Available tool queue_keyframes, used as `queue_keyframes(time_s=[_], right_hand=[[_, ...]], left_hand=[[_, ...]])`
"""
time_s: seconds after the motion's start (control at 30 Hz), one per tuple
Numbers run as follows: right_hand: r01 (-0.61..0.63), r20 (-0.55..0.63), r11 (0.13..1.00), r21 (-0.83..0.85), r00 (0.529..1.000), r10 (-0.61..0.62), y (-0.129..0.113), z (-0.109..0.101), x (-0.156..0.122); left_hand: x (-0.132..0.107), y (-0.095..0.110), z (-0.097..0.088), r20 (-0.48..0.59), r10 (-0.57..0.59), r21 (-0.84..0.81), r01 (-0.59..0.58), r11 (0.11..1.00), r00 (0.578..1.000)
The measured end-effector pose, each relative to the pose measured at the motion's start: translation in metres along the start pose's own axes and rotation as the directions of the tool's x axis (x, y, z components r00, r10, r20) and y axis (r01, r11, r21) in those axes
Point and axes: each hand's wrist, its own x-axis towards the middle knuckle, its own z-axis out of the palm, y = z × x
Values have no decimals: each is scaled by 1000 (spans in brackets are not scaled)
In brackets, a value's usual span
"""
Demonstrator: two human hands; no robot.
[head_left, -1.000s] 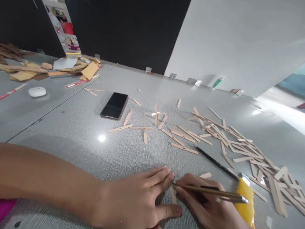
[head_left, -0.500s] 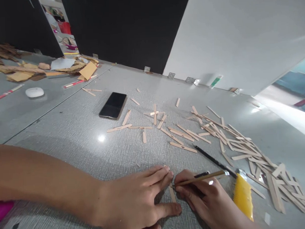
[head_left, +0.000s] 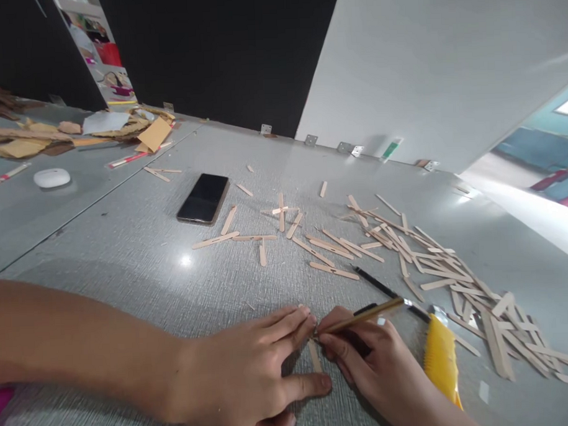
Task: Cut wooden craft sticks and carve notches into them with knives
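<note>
My left hand (head_left: 243, 370) lies flat on the table, fingers stretched out and thumb spread apart. In the gap between its thumb and index finger lies a wooden craft stick (head_left: 316, 356), its far end partly hidden by my fingers. My right hand (head_left: 363, 353) is closed in a writing grip around a slim golden-brown pencil-like tool (head_left: 362, 318) with a shiny metal end. The tool's tip meets the stick beside my left fingertips; what kind of tip it is, I cannot make out. A black rod-like tool (head_left: 380, 285) rests just beyond my right hand.
Many craft sticks (head_left: 454, 275) are heaped at the right, with several notched ones (head_left: 335, 271) ahead. Beside my right forearm is a yellow-handled tool (head_left: 441, 356). Farther off lie a phone (head_left: 203, 198), a white mouse-like object (head_left: 52, 178) and torn cardboard (head_left: 154, 135). Upright panels (head_left: 223, 60) border the table.
The view has shifted slightly, so the scene sits a little farther left. My right hand has turned the tool slightly and brought its tip closer to my left fingertips. My left hand stays flat.
</note>
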Motion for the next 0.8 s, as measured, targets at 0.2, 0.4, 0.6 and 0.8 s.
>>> queue_keyframes(time_s=[0.2,0.4,0.6,0.8], right_hand=[[62,27,998,6,998,-63,3,0,0],[171,-86,985,-30,981,-173,-1,7,-3],[174,-80,984,-29,981,-175,-1,5,-3],[192,-41,981,-40,980,-193,-7,-1,-2]], left_hand=[[0,-1,1,8,-6,29,6,1000,1000],[1,0,-1,72,-21,27,19,999,997],[3,1,-4,103,-32,38,28,999,994],[0,1,0,20,-24,61,23,998,1000]])
